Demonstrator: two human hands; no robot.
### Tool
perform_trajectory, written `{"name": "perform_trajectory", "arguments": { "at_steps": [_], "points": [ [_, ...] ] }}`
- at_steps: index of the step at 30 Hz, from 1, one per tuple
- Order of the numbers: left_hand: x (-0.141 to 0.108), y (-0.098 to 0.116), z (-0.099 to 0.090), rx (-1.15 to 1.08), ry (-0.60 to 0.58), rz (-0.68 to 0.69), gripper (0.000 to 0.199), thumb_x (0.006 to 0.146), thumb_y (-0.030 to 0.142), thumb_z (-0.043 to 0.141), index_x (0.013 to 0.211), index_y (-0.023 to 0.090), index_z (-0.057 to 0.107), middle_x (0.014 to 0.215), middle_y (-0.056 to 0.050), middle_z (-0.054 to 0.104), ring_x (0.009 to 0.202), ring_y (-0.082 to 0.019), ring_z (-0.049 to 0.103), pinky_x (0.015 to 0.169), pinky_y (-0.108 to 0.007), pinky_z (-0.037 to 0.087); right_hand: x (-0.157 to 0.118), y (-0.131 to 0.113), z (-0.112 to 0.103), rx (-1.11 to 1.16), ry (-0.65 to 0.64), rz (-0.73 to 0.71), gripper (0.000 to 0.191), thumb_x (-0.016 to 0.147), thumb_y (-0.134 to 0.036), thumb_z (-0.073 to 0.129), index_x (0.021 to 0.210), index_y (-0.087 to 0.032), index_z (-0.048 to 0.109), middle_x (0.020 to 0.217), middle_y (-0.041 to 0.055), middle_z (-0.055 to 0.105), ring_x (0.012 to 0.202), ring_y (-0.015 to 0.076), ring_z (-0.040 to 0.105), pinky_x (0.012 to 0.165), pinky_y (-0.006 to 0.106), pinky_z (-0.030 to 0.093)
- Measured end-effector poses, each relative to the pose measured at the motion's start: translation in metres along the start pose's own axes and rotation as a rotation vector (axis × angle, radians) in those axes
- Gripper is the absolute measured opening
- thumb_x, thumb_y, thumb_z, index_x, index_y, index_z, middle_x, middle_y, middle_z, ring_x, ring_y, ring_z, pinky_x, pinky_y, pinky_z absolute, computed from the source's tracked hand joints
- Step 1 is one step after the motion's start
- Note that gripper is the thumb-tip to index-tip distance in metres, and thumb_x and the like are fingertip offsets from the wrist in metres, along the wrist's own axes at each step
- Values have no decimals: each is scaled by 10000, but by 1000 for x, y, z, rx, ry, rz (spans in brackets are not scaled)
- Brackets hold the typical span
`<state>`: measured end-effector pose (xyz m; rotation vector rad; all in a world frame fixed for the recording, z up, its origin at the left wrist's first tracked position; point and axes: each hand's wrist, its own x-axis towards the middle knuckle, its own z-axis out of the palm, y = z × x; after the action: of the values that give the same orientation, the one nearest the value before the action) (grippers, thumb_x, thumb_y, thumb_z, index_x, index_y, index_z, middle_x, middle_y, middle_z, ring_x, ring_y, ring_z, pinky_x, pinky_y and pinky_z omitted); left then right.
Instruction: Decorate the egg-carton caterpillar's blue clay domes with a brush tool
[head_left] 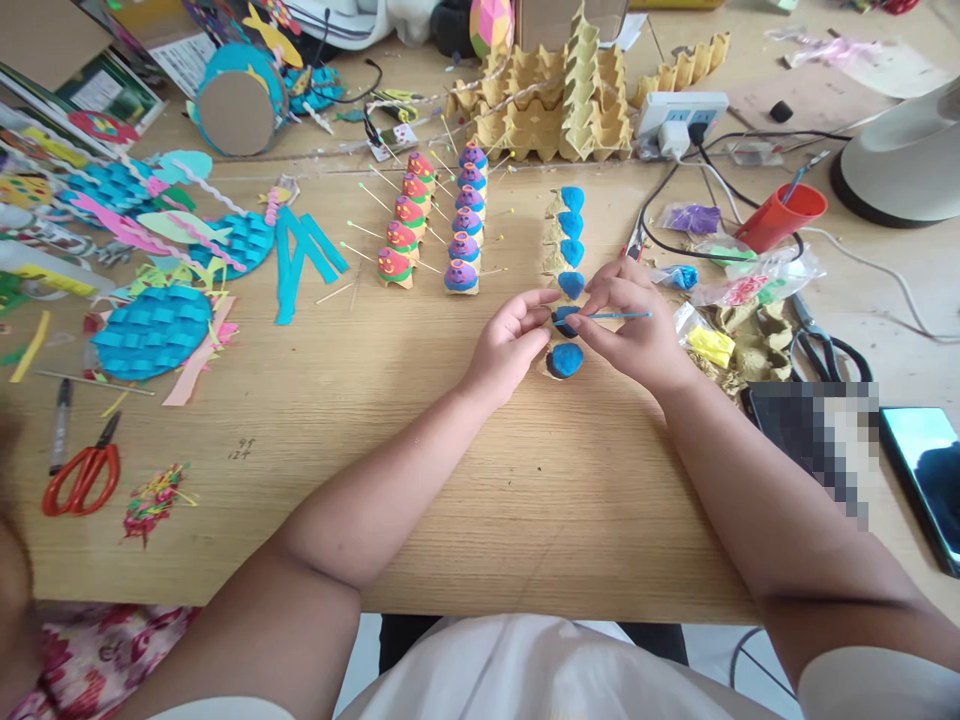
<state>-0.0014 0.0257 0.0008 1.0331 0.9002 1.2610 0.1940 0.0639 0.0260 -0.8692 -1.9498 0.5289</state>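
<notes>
In the head view, an egg-carton strip (551,259) runs away from me on the table, its cups partly covered with blue clay (565,359). My left hand (511,345) is closed on the strip's left side near its closer end, thumb and fingers bent against it. Between the thumb and fingers of my right hand (626,320) is a thin blue stick (634,316), its tip at the blue cover of a cup. The fingers partly hide that cup. Left of the strip stand two finished-looking caterpillars, one red and green (401,236), one purple and blue (467,222), with pins sticking out.
Egg cartons (517,125) and a power strip (682,115) lie at the back. To the right are a red cup (784,217), bagged clay (711,345), black-handled scissors (829,355) and a phone (926,475). Blue woven paper crafts (154,333) and red scissors (84,475) lie left.
</notes>
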Motion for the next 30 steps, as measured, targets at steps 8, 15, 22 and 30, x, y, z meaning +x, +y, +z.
{"name": "perform_trajectory", "arguments": {
  "at_steps": [8,15,22,30],
  "points": [
    [-2,2,1,4,1,-18,409,857,92,713,1242,229,720,1001,-19,809,781,-114,705,701,-244,520,0,2,2,-26,25,5,291,907,-499,870,832,-273,704,984,68,703,1025,296,709,1042,592,598],
    [-2,1,2,2,-8,-19,404,872,79,697,1256,206,699,1036,-29,821,846,-117,726,786,-250,537,1,0,2,-51,30,54,345,911,-552,853,823,-261,689,1001,88,710,1023,300,703,996,559,606],
    [-1,0,1,18,-15,-5,419,857,112,708,1258,233,717,1039,-21,832,895,-139,750,799,-263,565,1,-3,1,0,28,61,385,910,-594,838,810,-260,675,975,74,701,1022,288,712,1005,533,593],
    [-2,-1,1,51,-22,-5,436,855,129,695,1277,236,710,1050,-20,828,846,-133,720,766,-271,531,2,-5,1,21,29,94,402,883,-605,862,802,-258,677,959,65,688,1030,291,713,1052,556,582]
  ]
}}
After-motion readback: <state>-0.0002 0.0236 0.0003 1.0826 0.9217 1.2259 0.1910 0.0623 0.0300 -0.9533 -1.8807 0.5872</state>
